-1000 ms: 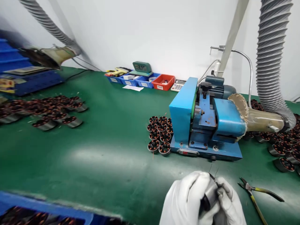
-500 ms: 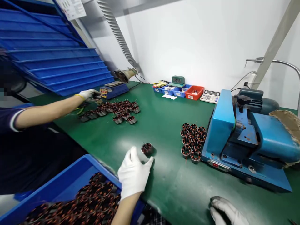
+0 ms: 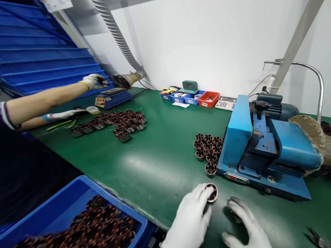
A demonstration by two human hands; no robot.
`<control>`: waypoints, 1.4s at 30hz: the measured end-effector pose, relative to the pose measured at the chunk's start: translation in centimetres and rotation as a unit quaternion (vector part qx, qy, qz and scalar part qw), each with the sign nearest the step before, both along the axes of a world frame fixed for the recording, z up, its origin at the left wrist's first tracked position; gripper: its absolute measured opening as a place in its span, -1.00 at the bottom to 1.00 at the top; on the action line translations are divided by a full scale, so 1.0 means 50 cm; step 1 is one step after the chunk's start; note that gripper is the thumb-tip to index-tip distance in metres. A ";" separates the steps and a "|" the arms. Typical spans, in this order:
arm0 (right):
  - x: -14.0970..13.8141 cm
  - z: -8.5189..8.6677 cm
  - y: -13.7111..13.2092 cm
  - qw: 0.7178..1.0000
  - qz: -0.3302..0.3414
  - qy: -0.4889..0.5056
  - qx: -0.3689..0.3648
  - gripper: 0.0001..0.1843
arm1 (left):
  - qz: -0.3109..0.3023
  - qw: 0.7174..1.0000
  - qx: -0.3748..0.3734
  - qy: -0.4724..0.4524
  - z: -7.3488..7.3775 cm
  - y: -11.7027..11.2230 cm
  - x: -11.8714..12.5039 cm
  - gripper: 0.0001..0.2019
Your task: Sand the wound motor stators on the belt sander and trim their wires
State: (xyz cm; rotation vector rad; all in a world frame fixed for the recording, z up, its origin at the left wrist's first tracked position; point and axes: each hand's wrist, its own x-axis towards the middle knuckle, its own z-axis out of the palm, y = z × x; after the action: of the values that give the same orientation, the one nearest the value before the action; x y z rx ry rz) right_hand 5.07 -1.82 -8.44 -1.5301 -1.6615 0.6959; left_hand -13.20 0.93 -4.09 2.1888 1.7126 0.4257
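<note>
My left hand, in a white glove, has its fingers closed round a small copper-wound stator on the green mat, just below a cluster of like stators. My right hand, also gloved, lies beside it with fingers spread on the mat, a dark patch under its fingertips that I cannot make out. A blue bench machine stands right behind both hands.
A blue bin of stators sits at the near left edge. A co-worker's gloved hands reach over a pile of stators at far left. Small bins, a calculator and pliers lie around.
My left hand has carried the stator from the middle of the mat rightwards to just below the cluster by the machine. My right hand has come further into view, fingers spread.
</note>
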 end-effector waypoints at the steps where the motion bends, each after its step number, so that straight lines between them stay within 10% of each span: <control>1: -0.008 0.009 0.003 0.998 0.022 -0.061 -0.004 -0.39 | -0.032 0.999 -0.020 -0.037 -0.010 -0.026 0.003 -0.41; 5: -0.019 0.038 0.025 0.977 0.051 -0.204 -0.030 -0.60 | 0.005 0.968 -0.140 -0.208 -0.046 -0.074 -0.008 -0.23; 9: 0.019 0.080 0.041 0.989 0.119 -0.042 -0.074 -0.80 | 0.054 0.892 -0.204 -0.399 -0.056 -0.050 -0.005 -0.08; 13: 0.079 0.141 0.037 0.963 0.192 0.152 -0.111 -0.67 | -0.017 0.757 -0.377 -0.534 -0.023 -0.032 0.059 -0.26; 19: 0.129 0.157 0.024 0.909 -0.035 0.397 -0.124 -0.75 | -0.100 0.852 -0.090 -0.505 0.030 -0.003 0.168 -0.44; 25: 0.115 0.162 0.048 0.898 -0.108 0.427 -0.023 -0.97 | -0.178 0.889 0.100 -0.411 0.047 0.008 0.225 -0.36; 31: 0.177 0.197 0.068 0.749 -0.222 0.621 0.062 -0.85 | -0.156 0.886 0.105 -0.425 0.057 0.003 0.250 -0.38; 38: 0.137 0.130 0.055 0.911 -0.185 0.359 0.079 -0.36 | -0.106 0.862 0.087 -0.488 0.033 0.063 0.325 -0.47; 42: 0.130 0.150 0.096 0.940 -0.250 0.227 0.052 -0.51 | -0.033 0.845 0.029 -0.533 0.027 0.092 0.365 -0.63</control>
State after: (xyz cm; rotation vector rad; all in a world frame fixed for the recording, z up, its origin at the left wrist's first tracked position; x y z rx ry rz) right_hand 11.55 2.97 -0.95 -1.4899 -0.9019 0.6098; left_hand 5.06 5.53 -2.72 1.4737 0.9680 1.3585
